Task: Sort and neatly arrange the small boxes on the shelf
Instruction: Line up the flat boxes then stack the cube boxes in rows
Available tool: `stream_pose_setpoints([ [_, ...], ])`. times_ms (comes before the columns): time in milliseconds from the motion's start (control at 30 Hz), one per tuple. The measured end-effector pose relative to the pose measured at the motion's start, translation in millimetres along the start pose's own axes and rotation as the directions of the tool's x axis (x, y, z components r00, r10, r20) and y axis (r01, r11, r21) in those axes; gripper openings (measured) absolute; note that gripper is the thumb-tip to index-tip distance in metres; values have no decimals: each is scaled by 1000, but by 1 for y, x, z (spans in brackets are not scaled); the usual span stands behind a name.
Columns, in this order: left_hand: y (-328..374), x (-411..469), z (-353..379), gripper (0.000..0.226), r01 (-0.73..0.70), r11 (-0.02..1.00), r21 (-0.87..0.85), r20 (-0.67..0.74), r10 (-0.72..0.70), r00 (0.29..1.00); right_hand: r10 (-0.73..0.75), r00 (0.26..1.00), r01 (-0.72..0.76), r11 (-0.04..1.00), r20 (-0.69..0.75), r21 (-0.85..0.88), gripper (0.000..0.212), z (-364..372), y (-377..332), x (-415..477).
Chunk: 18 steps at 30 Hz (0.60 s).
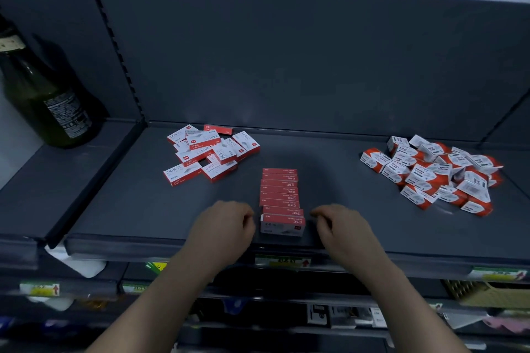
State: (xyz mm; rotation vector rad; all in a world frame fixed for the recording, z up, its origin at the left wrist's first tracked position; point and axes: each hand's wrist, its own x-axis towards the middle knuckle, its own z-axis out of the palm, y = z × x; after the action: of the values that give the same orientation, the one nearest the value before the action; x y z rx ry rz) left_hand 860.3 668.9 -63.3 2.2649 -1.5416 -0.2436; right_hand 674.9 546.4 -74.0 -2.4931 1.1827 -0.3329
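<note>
Box row (280,200) between left hand (226,223), right hand (341,228); curled fingers (316,212) just beside.

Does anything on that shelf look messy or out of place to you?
Yes. The left heap of white-and-red boxes lies jumbled, and the right heap is tumbled too. In the neat middle row, the two front boxes sit shifted rightward.
</note>
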Motion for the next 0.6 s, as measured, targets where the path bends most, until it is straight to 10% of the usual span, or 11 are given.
stream_pose_setpoints([
  [167,15,-5,13,29,-59,988,140,42,54,998,-92,989,116,967,112,-228,17,8,-15,-11],
  [600,8,7,21,18,-68,994,82,70,62,996,-138,980,165,966,144,-198,29,17,-20,-10],
])
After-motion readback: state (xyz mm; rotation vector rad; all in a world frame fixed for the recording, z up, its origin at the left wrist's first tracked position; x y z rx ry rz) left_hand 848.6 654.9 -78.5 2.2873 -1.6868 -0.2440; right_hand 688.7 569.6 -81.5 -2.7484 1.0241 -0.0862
